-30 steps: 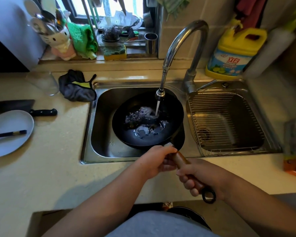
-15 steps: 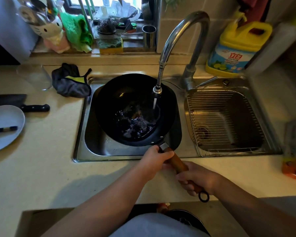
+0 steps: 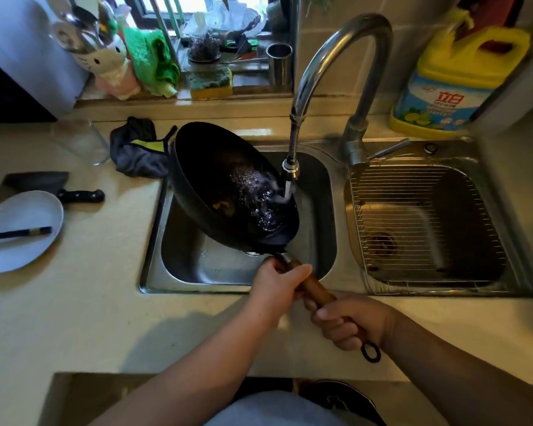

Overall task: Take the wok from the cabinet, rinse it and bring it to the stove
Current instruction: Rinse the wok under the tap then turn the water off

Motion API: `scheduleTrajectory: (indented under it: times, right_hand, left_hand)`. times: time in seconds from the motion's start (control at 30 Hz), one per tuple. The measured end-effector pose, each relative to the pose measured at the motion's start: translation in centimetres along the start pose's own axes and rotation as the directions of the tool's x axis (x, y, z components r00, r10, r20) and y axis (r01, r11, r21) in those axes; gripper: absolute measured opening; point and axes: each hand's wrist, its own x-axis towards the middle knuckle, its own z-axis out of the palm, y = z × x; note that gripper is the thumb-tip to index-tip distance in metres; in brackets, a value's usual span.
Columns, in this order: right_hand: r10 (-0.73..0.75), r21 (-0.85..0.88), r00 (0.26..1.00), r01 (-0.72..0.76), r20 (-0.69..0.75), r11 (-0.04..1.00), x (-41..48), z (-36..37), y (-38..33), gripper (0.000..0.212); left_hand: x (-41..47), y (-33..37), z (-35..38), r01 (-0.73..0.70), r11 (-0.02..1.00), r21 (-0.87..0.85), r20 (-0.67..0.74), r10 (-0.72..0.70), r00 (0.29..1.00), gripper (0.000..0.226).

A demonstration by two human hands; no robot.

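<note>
The black wok (image 3: 216,182) is tilted steeply over the left sink basin (image 3: 197,265), its far rim raised toward the counter's back left. Water runs from the faucet (image 3: 291,167) onto the wok's lower right inside, where it splashes. My left hand (image 3: 274,287) grips the brown wooden handle (image 3: 316,289) close to the wok. My right hand (image 3: 348,324) grips the same handle farther back, near its black hanging loop (image 3: 370,352).
A wire rack sits in the right basin (image 3: 425,222). A yellow detergent jug (image 3: 450,84) stands back right. A dark cloth (image 3: 137,149), a glass (image 3: 80,141), a cleaver (image 3: 53,186) and a white plate (image 3: 22,235) with chopsticks lie on the left counter.
The wok went from lying flat in the basin to tilted high on its left side. Water inside has slid to the lower right. Both hands kept their grip on the handle.
</note>
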Motion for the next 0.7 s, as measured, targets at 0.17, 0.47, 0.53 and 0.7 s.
scheduleTrajectory:
  times: [0.17,0.47,0.53,0.7]
  right_hand:
    - [-0.029,0.287,0.996,0.004,0.082,0.958,-0.3,2.0,-0.9,0.032]
    - [0.045,0.389,0.981,0.032,-0.187,0.921,-1.1,6.8,-2.0,0.042]
    - [0.039,0.296,0.959,0.049,-0.282,0.954,-1.3,7.6,-2.1,0.049]
    - [0.047,0.11,0.903,0.0,-0.428,0.994,-1.6,9.2,-3.1,0.032]
  left_hand:
    - [-0.2,2.0,0.0,0.018,0.998,-0.067,0.044,-0.015,0.999,0.016]
    - [-1.1,2.7,-0.9,0.121,0.991,-0.057,0.192,-0.108,0.975,0.018]
    - [-1.3,2.8,-0.7,0.14,0.988,-0.068,0.23,-0.121,0.966,0.013]
    - [-1.5,2.9,-0.7,0.166,0.977,-0.134,0.297,-0.12,0.947,0.013]
